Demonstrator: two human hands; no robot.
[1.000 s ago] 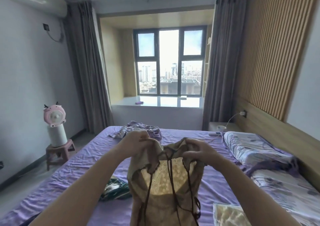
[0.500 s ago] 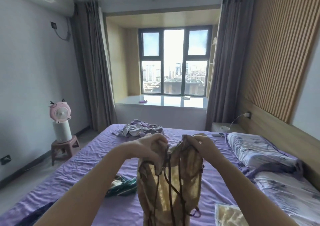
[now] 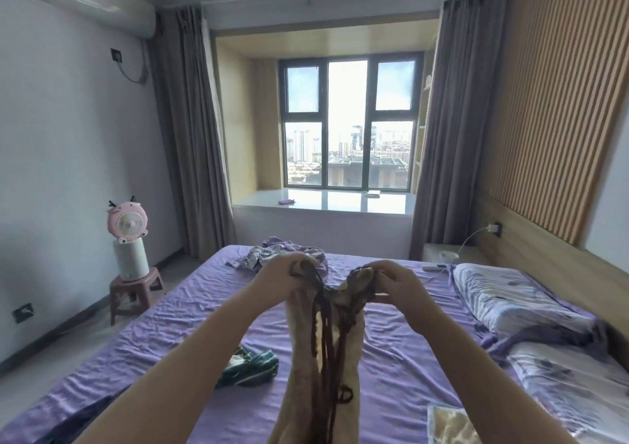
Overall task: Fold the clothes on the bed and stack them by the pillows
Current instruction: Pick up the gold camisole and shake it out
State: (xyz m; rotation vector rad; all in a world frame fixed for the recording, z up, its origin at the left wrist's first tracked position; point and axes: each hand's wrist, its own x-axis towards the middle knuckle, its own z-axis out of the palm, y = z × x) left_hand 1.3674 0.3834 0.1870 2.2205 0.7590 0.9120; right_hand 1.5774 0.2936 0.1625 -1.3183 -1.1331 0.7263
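A beige lace garment [image 3: 303, 358] with dark brown straps hangs in the air over the bed [image 3: 153, 334]. My left hand [image 3: 282, 273] grips its top left corner and my right hand [image 3: 394, 285] pinches its top right corner, with the neckline sagging between them. A teal striped garment [image 3: 250, 368] lies crumpled on the purple sheet to the left. A purple patterned heap of clothes [image 3: 272, 256] sits at the far end of the bed. Two floral pillows [image 3: 510, 297] lie along the right side. A folded pale piece [image 3: 449, 425] rests at the bottom right.
A pink fan on a white cylinder [image 3: 128, 239] stands on a small stool [image 3: 134, 293] left of the bed. A bedside table [image 3: 449, 256] with a cable and a remote sits by the far pillow. Curtains frame the window [image 3: 350, 127].
My hands have spread apart, stretching the garment's top edge open into a V. The view has shifted slightly to the left, and the garment hangs narrower below.
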